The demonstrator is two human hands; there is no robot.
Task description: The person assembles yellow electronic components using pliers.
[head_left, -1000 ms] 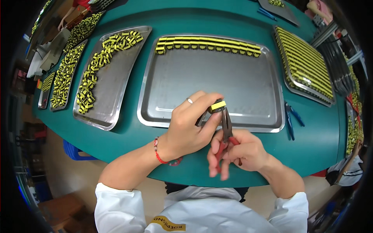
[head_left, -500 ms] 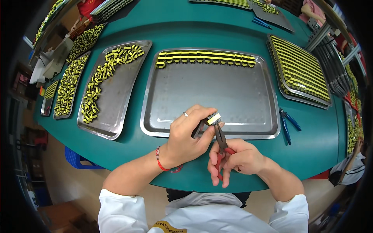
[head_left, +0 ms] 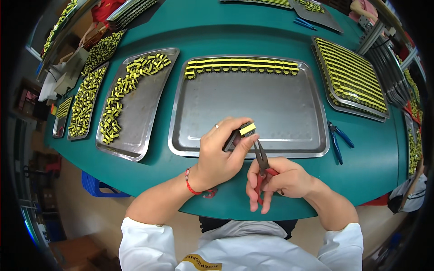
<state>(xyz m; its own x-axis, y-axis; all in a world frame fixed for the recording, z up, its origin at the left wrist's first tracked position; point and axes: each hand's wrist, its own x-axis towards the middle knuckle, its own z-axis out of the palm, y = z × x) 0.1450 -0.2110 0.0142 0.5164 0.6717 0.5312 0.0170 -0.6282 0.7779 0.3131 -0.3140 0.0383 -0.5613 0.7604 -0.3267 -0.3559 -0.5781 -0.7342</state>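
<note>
In my left hand (head_left: 219,151), closed over the near part of the middle tray, a small black-and-yellow transformer-like component (head_left: 247,129) is pinched between thumb and fingers. Its yellow face is up and thin metal pins show along its near side. A dark object (head_left: 231,140) also shows inside that hand, its kind unclear. My right hand (head_left: 289,178) grips red-handled long-nose pliers (head_left: 261,158). Their dark jaws are slightly parted, with the tips just below the component, beside my left thumb. Like components (head_left: 242,65) stand in rows along the far edge of the metal tray (head_left: 248,108).
Left of the middle tray, a tilted tray (head_left: 140,108) and a narrower tray (head_left: 87,101) carry loose components. Stacked full trays (head_left: 352,77) stand at the right, with blue-handled pliers (head_left: 337,140) nearer me. A person in red (head_left: 106,11) is at the far left.
The pliers' jaws have come away from the component's pins and parted a little. The component has turned slightly in my left fingers. The whole view has shifted a little.
</note>
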